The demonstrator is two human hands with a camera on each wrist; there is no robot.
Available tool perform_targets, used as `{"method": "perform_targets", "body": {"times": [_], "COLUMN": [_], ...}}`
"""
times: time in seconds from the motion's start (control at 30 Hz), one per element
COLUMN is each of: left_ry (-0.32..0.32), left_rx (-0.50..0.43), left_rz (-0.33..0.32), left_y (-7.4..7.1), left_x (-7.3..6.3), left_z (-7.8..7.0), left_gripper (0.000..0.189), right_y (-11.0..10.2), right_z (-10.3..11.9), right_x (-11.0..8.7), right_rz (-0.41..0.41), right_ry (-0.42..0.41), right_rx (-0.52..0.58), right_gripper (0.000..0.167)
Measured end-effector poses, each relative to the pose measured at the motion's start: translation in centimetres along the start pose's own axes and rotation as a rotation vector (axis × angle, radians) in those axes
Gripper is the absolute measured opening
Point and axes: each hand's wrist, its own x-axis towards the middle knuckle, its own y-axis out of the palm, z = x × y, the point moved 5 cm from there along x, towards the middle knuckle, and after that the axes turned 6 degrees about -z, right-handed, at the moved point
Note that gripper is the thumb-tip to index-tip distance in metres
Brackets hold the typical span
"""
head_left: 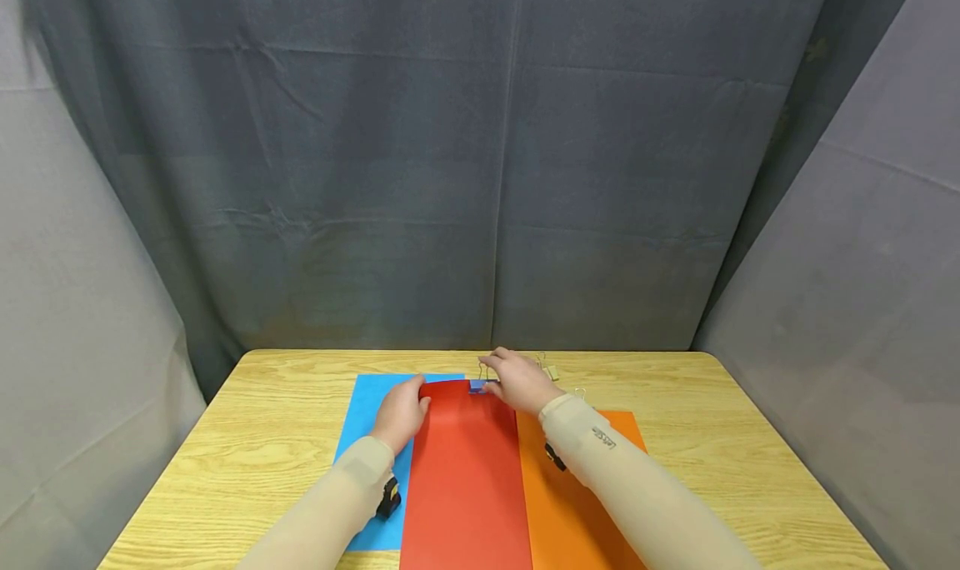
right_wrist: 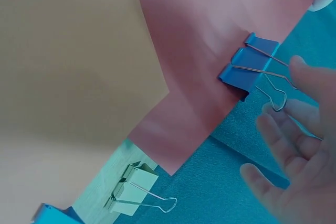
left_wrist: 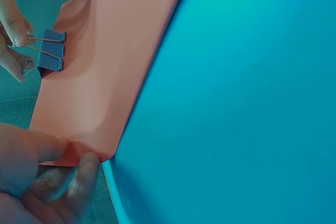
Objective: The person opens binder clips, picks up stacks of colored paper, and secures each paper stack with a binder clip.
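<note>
A sheet of red paper [head_left: 465, 478] stretches towards the near side of the table, its far edge raised. My left hand [head_left: 401, 412] pinches its far left corner between thumb and fingers. On the same far edge sits a blue binder clip [right_wrist: 249, 66], with the paper between its jaws. My right hand [head_left: 522, 382] holds the clip by its wire handles, the thumb at one handle and fingers at the other. Beneath the red sheet, blue paper [head_left: 367, 428] shows on the left and orange paper [head_left: 551, 503] on the right.
Just past the right hand lies a pale yellow binder clip [right_wrist: 134, 190]. Part of another blue clip [right_wrist: 55, 216] shows by the orange paper's edge. The wooden table [head_left: 247, 437] ends at a dark grey curtain [head_left: 390, 178], with light cloth [head_left: 847, 303] along the sides.
</note>
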Motion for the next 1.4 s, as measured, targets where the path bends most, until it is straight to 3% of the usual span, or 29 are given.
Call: {"method": "perform_targets", "body": {"times": [0.3, 1.0, 1.17, 1.4], "left_ry": [0.000, -0.013, -0.014, 0.003], "left_rx": [0.003, 0.032, 0.028, 0.026], "left_rz": [0.003, 0.015, 0.017, 0.005], "left_y": [0.1, 0.1, 0.0, 0.0], "left_x": [0.0, -0.1, -0.1, -0.1], "left_z": [0.0, 0.1, 0.0, 0.0], "left_gripper": [0.016, 0.017, 0.017, 0.015], "right_y": [0.3, 0.7, 0.1, -1.3], "right_z": [-0.2, -0.4, -0.9, -2.0], "right_x": [-0.1, -0.3, -0.5, -1.3], "right_rz": [0.021, 0.026, -0.003, -0.108], "right_ry": [0.034, 0.089, 0.137, 0.190], "right_rx": [0.024, 0.110, 0.154, 0.216], "right_gripper": [0.054, 0.053, 0.053, 0.046]}}
